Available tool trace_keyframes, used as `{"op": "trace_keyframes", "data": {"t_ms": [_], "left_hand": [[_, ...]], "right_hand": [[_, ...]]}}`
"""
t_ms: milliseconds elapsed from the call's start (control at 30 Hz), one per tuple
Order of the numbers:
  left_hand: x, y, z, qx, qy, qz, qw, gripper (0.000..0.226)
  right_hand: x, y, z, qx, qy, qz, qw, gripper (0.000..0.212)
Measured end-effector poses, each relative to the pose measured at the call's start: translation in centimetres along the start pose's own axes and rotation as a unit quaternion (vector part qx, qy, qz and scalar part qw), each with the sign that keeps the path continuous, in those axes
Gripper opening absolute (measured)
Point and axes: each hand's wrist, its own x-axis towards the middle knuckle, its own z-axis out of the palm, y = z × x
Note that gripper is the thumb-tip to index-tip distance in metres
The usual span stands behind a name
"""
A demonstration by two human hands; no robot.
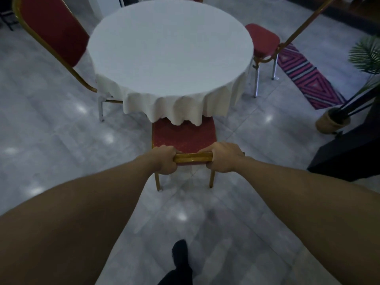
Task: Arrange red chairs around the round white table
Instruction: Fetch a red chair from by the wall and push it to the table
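A round table under a white cloth (170, 54) stands in the middle of the head view. Directly in front of me is a red chair (183, 136) with a gold frame, its seat partly tucked under the hanging cloth. My left hand (164, 159) and my right hand (221, 156) both grip the gold top rail of its backrest, one at each end. A second red chair (53, 31) stands at the table's left with its back toward me. A third red chair (262, 41) sits at the right. The top of a fourth peeks out behind the table.
Grey glossy floor tiles (61, 130) surround the table. A striped pink rug (308, 79) lies at the right, beside a potted palm (333, 122) and a dark piece of furniture (349, 153). My foot in a dark shoe (180, 254) is below.
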Motion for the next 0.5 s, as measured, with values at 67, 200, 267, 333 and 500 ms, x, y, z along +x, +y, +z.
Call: {"op": "trace_keyframes", "data": {"t_ms": [67, 200, 267, 333, 500], "left_hand": [[1.4, -0.5, -1.5, 0.003, 0.003, -0.002, 1.000, 0.032], [3.7, -1.1, -3.6, -0.004, -0.006, 0.007, 1.000, 0.035], [4.4, -1.1, -4.0, -0.010, -0.004, 0.006, 1.000, 0.038], [5.0, -1.1, -4.4, -0.013, -0.006, 0.001, 1.000, 0.035], [5.9, -1.6, -5.3, -0.020, -0.017, -0.011, 1.000, 0.044]], "right_hand": [[2.0, 0.3, -0.9, -0.002, 0.006, 0.008, 1.000, 0.043], [4.8, 1.1, -2.1, -0.012, 0.017, 0.008, 1.000, 0.041], [5.7, 1.6, -2.6, -0.019, 0.022, 0.000, 1.000, 0.040], [6.5, 2.0, -3.0, -0.021, 0.024, 0.005, 0.999, 0.040], [7.9, 2.1, -3.5, -0.027, 0.034, 0.004, 0.999, 0.042]]}}
